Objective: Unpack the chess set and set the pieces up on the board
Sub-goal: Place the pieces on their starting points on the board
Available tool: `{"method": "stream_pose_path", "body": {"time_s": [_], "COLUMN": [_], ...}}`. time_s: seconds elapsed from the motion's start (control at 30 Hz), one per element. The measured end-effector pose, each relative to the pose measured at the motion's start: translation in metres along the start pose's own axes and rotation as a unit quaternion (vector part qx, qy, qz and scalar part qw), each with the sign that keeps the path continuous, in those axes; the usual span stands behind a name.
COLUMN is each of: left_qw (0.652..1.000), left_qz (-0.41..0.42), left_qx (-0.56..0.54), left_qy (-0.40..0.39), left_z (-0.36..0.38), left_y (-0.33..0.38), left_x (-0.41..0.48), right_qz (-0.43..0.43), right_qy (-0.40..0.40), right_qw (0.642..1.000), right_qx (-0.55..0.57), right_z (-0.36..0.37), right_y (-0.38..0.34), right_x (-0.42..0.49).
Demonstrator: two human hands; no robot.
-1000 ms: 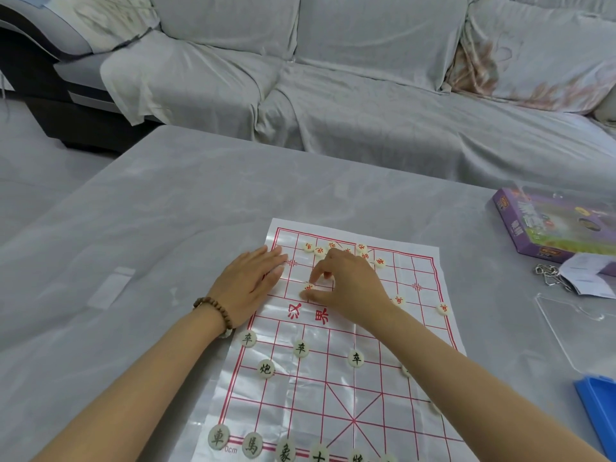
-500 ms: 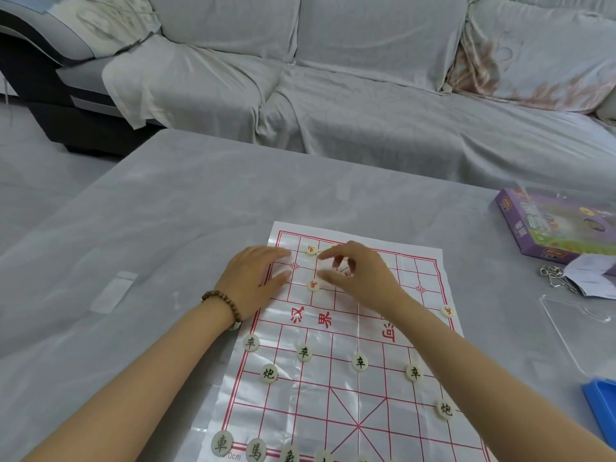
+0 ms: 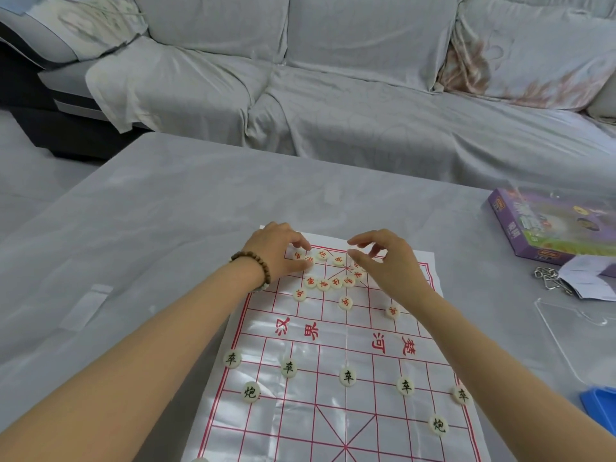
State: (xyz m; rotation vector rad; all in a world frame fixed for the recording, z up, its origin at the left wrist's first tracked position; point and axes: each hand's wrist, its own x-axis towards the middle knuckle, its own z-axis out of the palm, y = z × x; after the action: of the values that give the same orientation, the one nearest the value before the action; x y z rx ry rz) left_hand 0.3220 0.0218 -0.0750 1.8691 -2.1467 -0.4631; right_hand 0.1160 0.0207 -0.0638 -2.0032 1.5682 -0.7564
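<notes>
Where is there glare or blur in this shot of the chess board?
Head view: white glare patches wash over the glossy board, mostly on its near left squares. Head view: the purple box at the right edge looks soft and smeared. Head view: the red pieces at the far end are small and hard to read. Head view: the light is soft and even, with no hard shadows.

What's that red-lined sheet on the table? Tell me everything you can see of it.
The board is a glossy white sheet, plastic by its look, printed with a red grid, diagonal crosses and red characters across its middle. It lies flat, slightly wrinkled, on the grey table. On its near half black-lettered pieces stand spaced; red-lettered pieces crowd its far end, where the left hand touches some and the right hand hovers.
</notes>
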Motion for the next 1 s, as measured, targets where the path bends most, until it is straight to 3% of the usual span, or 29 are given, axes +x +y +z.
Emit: {"method": "stream_pose_path", "body": {"time_s": [0.27,0.43,0.7,0.83,1.0], "left_qw": [0.999,0.999,0.997,0.995,0.997], "left_qz": [0.014,0.043,0.058,0.024,-0.04], "left_qx": [-0.038,-0.005,-0.031,-0.062,-0.052], "left_qy": [-0.008,-0.019,0.034,0.071,0.043], "left_z": [0.012,0.021,0.005,-0.016,-0.012], "left_y": [0.019,0.035,0.031,0.002,-0.038], "left_x": [0.009,0.019,0.01,-0.03,-0.076], "right_qz": [0.038,0.056,0.037,0.004,-0.024], "right_qy": [0.016,0.009,0.013,0.003,-0.022], "right_qw": [0.999,0.998,0.999,1.0,0.999], "right_qx": [-0.005,0.001,0.006,0.018,0.01], "right_z": [-0.011,-0.012,-0.007,0.005,0.027], "right_y": [0.023,0.034,0.026,0.008,-0.014], "right_x": [0.004,0.004,-0.006,-0.012,-0.02]}}
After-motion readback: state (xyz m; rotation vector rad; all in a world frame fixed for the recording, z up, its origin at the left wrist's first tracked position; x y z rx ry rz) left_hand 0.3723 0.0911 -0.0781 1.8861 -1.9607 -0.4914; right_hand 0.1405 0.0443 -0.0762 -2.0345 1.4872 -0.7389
